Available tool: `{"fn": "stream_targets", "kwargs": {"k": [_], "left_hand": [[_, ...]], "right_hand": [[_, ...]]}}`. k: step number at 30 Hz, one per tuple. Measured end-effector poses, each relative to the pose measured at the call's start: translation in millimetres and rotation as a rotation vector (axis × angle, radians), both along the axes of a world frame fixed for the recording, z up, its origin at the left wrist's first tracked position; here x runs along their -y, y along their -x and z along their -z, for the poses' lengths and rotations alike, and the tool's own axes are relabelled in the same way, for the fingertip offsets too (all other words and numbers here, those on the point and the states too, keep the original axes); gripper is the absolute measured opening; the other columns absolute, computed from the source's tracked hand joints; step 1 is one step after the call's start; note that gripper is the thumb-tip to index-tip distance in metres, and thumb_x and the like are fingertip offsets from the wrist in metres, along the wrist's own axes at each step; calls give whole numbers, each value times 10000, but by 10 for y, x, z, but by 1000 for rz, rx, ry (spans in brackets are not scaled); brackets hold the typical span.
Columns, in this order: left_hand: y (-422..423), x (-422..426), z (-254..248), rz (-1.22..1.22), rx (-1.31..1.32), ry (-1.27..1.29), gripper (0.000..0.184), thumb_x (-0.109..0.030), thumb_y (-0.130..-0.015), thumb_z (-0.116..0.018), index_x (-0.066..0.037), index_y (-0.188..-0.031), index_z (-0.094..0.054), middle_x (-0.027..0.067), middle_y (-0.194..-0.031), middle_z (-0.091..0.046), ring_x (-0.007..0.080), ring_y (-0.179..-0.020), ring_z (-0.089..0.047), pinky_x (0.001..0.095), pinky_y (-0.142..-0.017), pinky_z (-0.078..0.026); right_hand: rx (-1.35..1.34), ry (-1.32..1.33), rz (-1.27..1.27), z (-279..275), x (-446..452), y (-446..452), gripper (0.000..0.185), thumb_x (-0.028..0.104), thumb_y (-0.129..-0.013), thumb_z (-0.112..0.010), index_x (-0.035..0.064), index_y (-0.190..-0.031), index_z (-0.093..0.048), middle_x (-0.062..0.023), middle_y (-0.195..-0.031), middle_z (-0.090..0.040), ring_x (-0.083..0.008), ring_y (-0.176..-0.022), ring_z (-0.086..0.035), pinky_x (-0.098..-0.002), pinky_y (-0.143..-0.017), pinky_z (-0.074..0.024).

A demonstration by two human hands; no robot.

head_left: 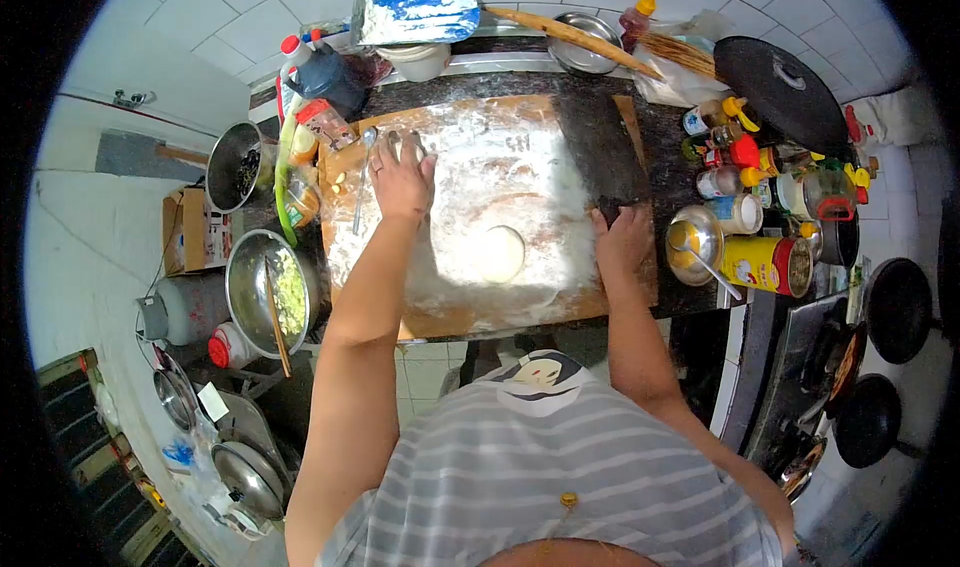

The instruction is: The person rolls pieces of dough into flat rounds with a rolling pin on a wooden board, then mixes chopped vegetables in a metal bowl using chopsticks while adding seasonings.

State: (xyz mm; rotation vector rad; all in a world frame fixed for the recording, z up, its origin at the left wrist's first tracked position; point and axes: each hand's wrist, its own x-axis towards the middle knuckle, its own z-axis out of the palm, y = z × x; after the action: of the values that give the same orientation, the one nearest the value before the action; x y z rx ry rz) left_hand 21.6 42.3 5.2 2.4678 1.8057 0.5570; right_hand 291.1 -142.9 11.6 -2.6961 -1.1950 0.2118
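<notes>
Dough round (500, 255), pale and flat, lies on the floured board (436, 323) towards its near edge, between the two hands and apart from both. The board rests on the dark counter (672, 167), white flour covering most of its surface, with bare wood showing along the near side.

Left hand (402, 179): palm down over the left part of the board, fingers spread. Something pale shows at the fingertips; whether the grip is clamped on it cannot be told. A long metal utensil (359, 192) lies just beside this hand.

Right hand (624, 239): at the right side of the board, at the near end of a dark sheet-like piece (603, 147). Fingers are bent and partly hidden; whether the grip is together or apart cannot be determined.

Left of the board: a large metal bowl (238, 279) containing chopped pale-green food (291, 295), chopsticks (275, 315) leaning across its rim. Right of the board: a small metal bowl (684, 223) with a spoon (716, 275) in it, standing beside a yellow tin (752, 263). Sauce bottles (716, 183) stand grouped beyond these.
</notes>
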Motion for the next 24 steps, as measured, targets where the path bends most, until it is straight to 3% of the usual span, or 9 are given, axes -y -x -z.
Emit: {"fn": "stream_targets", "kwargs": {"k": [7,11,13,15,16,17,19,22,24], "left_hand": [[153,-86,14,177,-236,143,580,-485,-864,-465,-199,-1356,-361,139,-1421,-301,359,-1329,-220,520,-1076,-152],[38,102,-293,195,-333,102,613,-491,-893,-407,-185,-1406,-268,146,-1449,-253,343,-1356,-181,567,-1074,-81],[-69,320,-312,238,-225,78,634,-474,-882,-444,-158,-1404,-272,150,-1453,-243,335,-1354,-192,571,-1070,-106],[-149,721,-272,507,-46,324,677,-439,-852,-508,-122,-1401,-271,147,-1452,-247,325,-1346,-218,554,-1067,-163],[-247,974,-396,572,-217,157,693,-424,-836,-534,-114,-1398,-274,142,-1446,-261,324,-1340,-232,532,-1067,-189],[-367,1174,-512,636,-388,-18,709,-409,-820,-559,-106,-1396,-277,138,-1439,-275,323,-1334,-247,510,-1066,-216],[-462,1420,-291,602,-115,310,699,-433,-836,-533,-96,-1393,-278,123,-1436,-281,311,-1335,-245,470,-1080,-211],[-475,1444,-146,571,-156,373,741,-516,-840,-481,-77,-1396,-264,124,-1450,-251,296,-1344,-227,468,-1098,-158],[-481,1398,-203,601,-184,347,788,-565,-824,-468,-65,-1395,-259,138,-1440,-261,295,-1338,-238,466,-1105,-132]], "right_hand": [[113,119,23,-191,-155,-74,549,468,-790,-606,-1,-1069,-553,-217,-1194,-461,-360,-1142,-418,-516,-938,-311],[142,20,-104,-688,-1066,-541,431,390,-803,-611,11,-1005,-579,-192,-1000,-579,-335,-965,-554,-460,-818,-430],[416,-498,-408,-479,-1778,-952,221,219,-791,-596,33,-909,-582,-159,-916,-588,-327,-865,-576,-440,-720,-467],[524,-478,-595,-365,-2416,-1162,303,163,-849,-474,34,-1121,-514,-133,-1010,-587,-308,-964,-554,-445,-816,-429],[544,-361,-628,-222,-2690,-1273,374,195,-873,-435,42,-1214,-456,-136,-1087,-580,-299,-1057,-522,-449,-874,-399],[412,-127,-597,-353,-2758,-1191,366,185,-882,-418,50,-1220,-460,-139,-1138,-570,-319,-1039,-547,-461,-889,-397],[390,3,-622,-369,-2763,-1172,337,159,-888,-408,37,-1192,-485,-153,-1110,-574,-344,-962,-584,-461,-846,-433],[548,36,-796,-492,-2672,-1224,285,136,-879,-420,6,-1111,-524,-176,-1037,-575,-353,-893,-607,-465,-773,-477],[483,-37,-712,-594,-2410,-1235,264,113,-855,-449,30,-1098,-512,-184,-906,-576,-383,-883,-585,-467,-741,-469]]}}
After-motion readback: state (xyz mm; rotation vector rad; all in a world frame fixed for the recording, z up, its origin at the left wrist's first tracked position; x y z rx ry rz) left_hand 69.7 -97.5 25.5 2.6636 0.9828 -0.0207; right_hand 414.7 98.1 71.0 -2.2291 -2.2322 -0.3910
